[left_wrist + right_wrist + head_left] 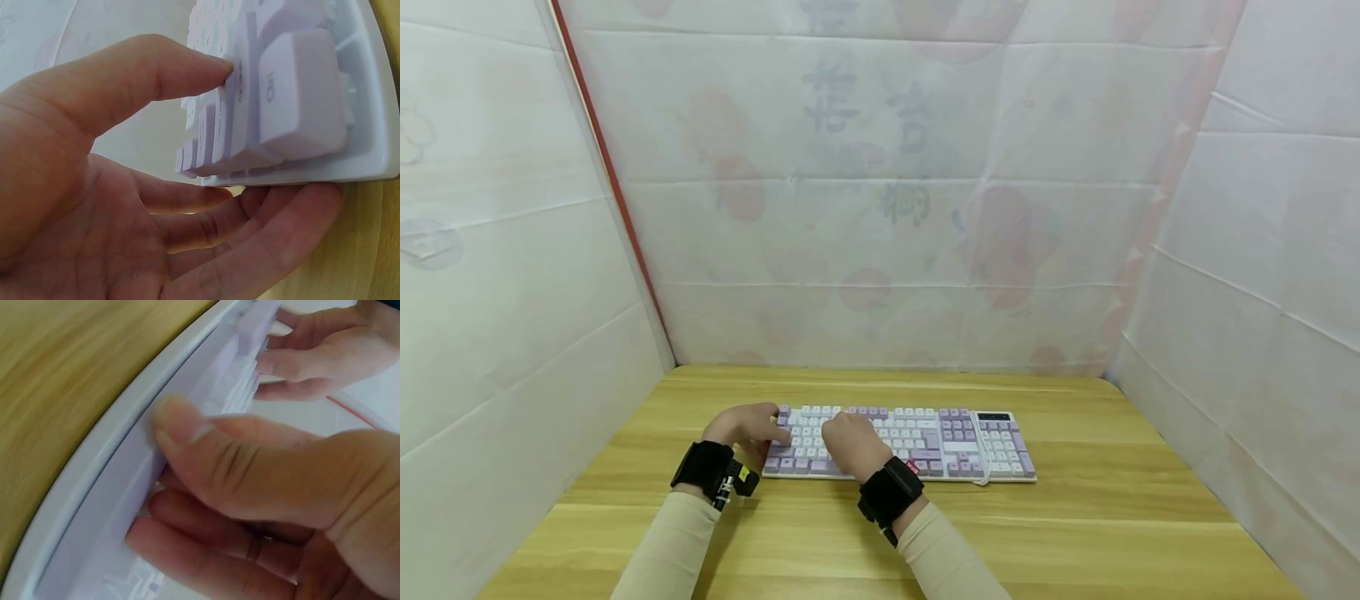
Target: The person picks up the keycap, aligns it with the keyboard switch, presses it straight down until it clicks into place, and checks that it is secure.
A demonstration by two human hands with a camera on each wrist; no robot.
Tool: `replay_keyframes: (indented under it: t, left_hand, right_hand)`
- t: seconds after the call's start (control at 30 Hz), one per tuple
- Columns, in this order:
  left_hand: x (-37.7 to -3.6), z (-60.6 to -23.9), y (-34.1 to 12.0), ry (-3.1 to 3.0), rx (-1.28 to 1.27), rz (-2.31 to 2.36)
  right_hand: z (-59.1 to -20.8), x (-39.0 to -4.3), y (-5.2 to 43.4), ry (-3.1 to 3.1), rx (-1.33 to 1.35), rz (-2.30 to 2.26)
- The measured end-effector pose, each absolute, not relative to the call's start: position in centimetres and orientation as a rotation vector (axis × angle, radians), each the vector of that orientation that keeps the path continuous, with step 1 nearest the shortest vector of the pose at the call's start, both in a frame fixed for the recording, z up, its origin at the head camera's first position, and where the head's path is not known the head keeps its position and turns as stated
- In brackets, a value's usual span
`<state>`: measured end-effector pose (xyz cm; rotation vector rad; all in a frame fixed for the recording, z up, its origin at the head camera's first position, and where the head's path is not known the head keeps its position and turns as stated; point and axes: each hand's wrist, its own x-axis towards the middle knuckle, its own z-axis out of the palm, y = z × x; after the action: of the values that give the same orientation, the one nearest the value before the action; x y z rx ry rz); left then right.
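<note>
A white keyboard (957, 447) with white and lilac keys lies on the table, with its white cable (981, 450) lying across the number pad side. At its left end, my left hand (747, 425) grips the edge. In the left wrist view the thumb (194, 72) presses on the keys from above while the other fingers (306, 215) sit along and under the edge. My right hand (853, 443) is over the left-middle keys. Its loosely bent fingers (187, 547) touch the keys, and the thumb (187, 431) lies near the long lilac front key; nothing shows between them.
The wooden table (1075, 517) extends around the keyboard. Pale printed sheets (880, 208) hang as walls behind and on both sides, with a red strip (602, 150) down the left corner. A small red tag (913, 467) shows at the keyboard's front, beside the right wrist strap (891, 492).
</note>
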<state>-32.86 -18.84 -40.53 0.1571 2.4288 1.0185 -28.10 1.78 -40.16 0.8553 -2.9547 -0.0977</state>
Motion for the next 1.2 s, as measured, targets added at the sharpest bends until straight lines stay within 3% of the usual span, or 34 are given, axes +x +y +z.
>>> replay_keyframes:
  t: [1.2]
  left_hand:
    - [-33.06, -40.77, -19.15, 2.472, 0.182, 0.964]
  right_hand:
    - [-39.72, -27.75, 1.95, -3.003, 0.866, -0.014]
